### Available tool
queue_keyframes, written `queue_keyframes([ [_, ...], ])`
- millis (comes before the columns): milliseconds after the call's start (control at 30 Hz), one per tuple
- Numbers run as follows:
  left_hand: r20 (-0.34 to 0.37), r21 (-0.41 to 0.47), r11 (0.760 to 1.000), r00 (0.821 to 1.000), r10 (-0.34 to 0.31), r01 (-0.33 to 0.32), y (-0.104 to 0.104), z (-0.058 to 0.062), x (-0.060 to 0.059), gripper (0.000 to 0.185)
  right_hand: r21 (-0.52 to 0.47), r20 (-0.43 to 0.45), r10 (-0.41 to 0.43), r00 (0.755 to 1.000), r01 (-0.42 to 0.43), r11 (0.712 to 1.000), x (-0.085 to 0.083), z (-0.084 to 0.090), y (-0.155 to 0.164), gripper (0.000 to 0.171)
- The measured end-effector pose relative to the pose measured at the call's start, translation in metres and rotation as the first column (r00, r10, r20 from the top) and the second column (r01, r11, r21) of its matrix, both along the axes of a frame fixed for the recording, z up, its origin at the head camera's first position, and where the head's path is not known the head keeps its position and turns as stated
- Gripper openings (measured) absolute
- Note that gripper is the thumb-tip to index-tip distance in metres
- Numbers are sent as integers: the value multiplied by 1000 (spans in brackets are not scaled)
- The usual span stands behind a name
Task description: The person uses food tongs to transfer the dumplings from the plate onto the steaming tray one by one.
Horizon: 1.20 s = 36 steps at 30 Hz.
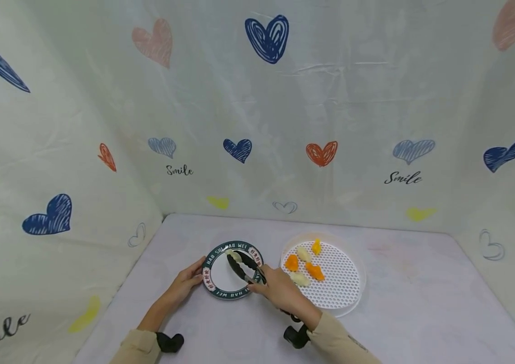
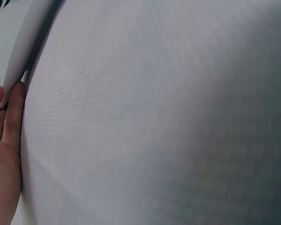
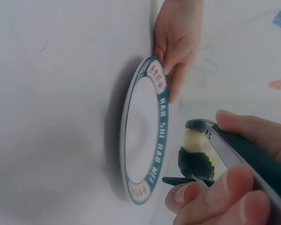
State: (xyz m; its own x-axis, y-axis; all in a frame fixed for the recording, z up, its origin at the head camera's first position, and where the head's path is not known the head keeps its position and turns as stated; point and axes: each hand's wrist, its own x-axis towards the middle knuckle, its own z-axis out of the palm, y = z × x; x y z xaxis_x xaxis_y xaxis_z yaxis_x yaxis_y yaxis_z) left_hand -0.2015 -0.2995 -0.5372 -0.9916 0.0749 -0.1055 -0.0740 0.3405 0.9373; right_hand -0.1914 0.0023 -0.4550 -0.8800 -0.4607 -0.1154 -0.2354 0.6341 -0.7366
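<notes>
My left hand (image 1: 186, 283) pinches the left rim of a round white plate (image 1: 227, 275) with a dark green lettered border. In the left wrist view, fingers (image 2: 14, 117) reach under the plate's edge (image 2: 30, 37). My right hand (image 1: 282, 290) grips a pair of tongs (image 1: 239, 270) with black tips and metal arms. Between the tips is a small pale yellow piece (image 1: 234, 256), held over the plate; the right wrist view shows this pale piece (image 3: 195, 140) partly hidden by a dark tip. Its exact kind is unclear.
Right of the plate, a round white perforated tray (image 1: 339, 278) holds orange pieces (image 1: 315, 271) and pale pieces (image 1: 300, 279) on its left side. A white table (image 1: 412, 303) lies beneath. Behind stands a white curtain (image 1: 357, 111) printed with hearts.
</notes>
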Motion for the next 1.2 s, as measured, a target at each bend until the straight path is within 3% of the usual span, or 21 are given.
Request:
queue_keyframes([
  [433,-15,2,1000,1000,-15,15,-2,0,2,56,-87,20,37,999,-35,996,15,16,28,57],
  [833,-15,-3,1000,1000,-15,15,-2,-1,-2,56,-127,9,31,999,-29,992,23,19,65,78],
  [1200,-2,16,1000,1000,-21,21,-1,2,0,57,-147,12,-6,1000,7,989,24,21,105,71],
])
